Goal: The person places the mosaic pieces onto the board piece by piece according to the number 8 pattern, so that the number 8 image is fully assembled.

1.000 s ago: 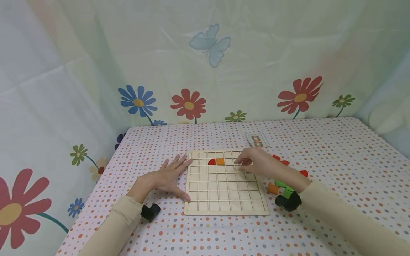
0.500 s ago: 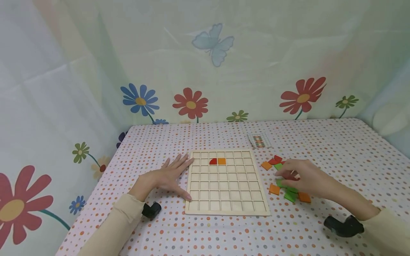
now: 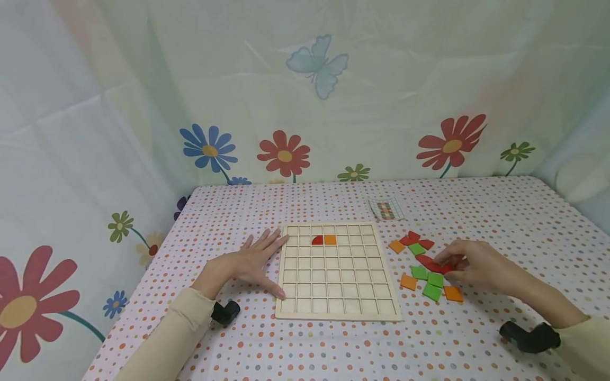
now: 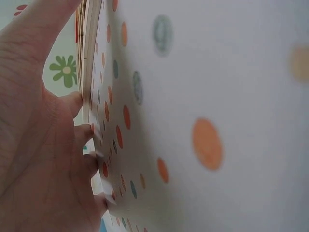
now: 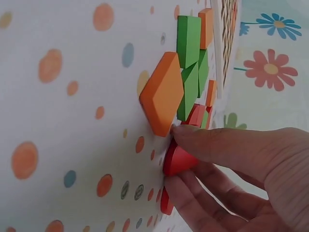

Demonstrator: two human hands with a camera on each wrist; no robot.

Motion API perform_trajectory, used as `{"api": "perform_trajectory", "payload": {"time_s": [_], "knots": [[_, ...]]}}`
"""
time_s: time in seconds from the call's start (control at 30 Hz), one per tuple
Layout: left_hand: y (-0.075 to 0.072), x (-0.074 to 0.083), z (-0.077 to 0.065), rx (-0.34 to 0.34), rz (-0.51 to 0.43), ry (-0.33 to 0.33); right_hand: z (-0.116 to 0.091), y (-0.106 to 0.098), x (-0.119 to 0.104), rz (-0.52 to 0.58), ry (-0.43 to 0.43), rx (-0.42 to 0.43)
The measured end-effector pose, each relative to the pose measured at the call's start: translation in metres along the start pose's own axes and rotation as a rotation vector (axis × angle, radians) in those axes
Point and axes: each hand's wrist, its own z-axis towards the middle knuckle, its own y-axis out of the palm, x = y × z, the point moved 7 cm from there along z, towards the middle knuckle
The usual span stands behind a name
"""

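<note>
While the left hand (image 3: 250, 264) lay with its fingers spread at the left edge of the gridded board (image 3: 338, 317), the right hand (image 3: 476, 264) had its thumb and fingers closed about a red piece (image 5: 179, 158), low over the tabletop (image 3: 267, 349) to the right of the board. The left hand held nothing; its thumb and forefinger touched the board's rim.

In the second row from the far side, a red curved piece (image 3: 317, 241) and an orange square (image 3: 330, 240) sat side by side in neighbouring compartments. Loose green pieces (image 3: 432, 292), some touching one another, lay between the board and the right hand, and an orange piece (image 3: 453, 293) rested near the right thumb. Farther off, a small cluster of red pieces (image 3: 413, 236) stood close to another green one. A printed card (image 3: 386, 209) lay beyond the board's far right corner, slightly apart from it.
</note>
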Motion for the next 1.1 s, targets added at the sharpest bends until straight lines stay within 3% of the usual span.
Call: {"api": "perform_trajectory", "payload": {"time_s": [0.6,0.87,1.1], "knots": [[0.000,-0.002,0.000,-0.003,-0.017,0.004,0.005,0.000,-0.001,0.021,-0.013,-0.055],[0.000,-0.001,0.000,0.003,-0.011,0.004,0.007,-0.008,-0.018,-0.008,-0.073,0.013],[-0.001,0.000,0.000,0.000,-0.015,0.006,0.019,-0.011,-0.037,0.017,-0.062,0.010]]}}
